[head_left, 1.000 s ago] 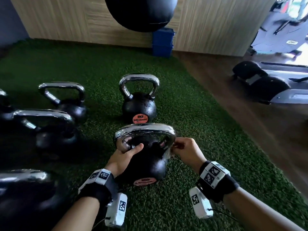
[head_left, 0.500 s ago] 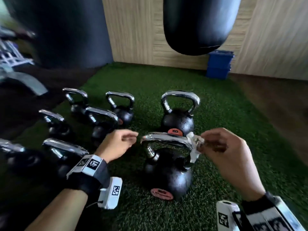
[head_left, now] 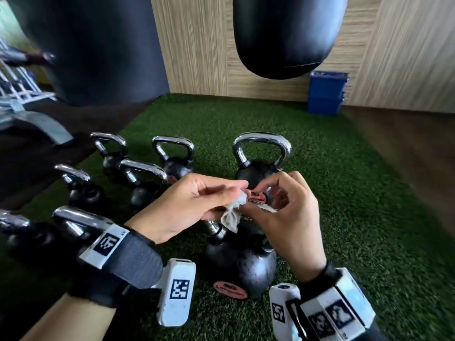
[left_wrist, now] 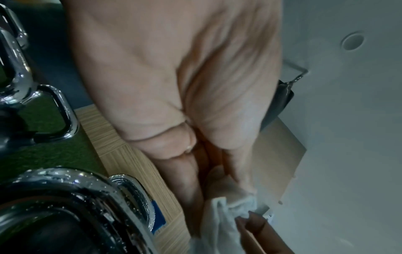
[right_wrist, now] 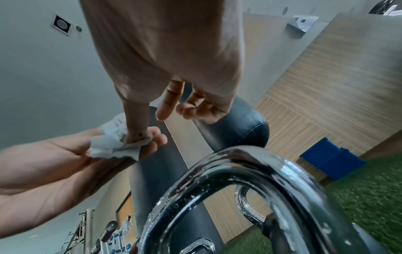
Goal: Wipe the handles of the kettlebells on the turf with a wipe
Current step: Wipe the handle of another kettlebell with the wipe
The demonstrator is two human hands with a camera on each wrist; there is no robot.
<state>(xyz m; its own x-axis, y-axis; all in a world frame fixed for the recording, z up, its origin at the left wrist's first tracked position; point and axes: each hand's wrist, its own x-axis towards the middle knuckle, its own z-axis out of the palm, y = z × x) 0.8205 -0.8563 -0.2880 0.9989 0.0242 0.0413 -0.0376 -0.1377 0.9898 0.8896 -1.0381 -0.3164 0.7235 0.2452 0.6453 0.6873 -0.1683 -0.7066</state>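
Note:
A crumpled white wipe (head_left: 231, 215) hangs between both hands, just above the nearest black kettlebell (head_left: 242, 267) on the green turf (head_left: 344, 205). My left hand (head_left: 236, 193) pinches the wipe's left part. My right hand (head_left: 261, 203) pinches it from the right with thumb and forefinger. In the right wrist view the right thumb presses the wipe (right_wrist: 113, 142) onto the left hand's fingers (right_wrist: 152, 137), above the wet chrome handle (right_wrist: 239, 171). The left wrist view shows the wipe (left_wrist: 222, 223) at the left fingertips. My hands hide most of this handle in the head view.
Another kettlebell (head_left: 262, 148) stands just behind, and several more (head_left: 145, 178) stand in rows to the left. A black punching bag (head_left: 288, 35) hangs ahead and a bigger one (head_left: 93, 45) at the left. Blue bins (head_left: 326, 92) sit by the wooden wall.
My left hand let go of the nearest kettlebell's handle and rose. My right hand lifted the wipe off the handle's right end. Both hands now meet on the wipe above it.

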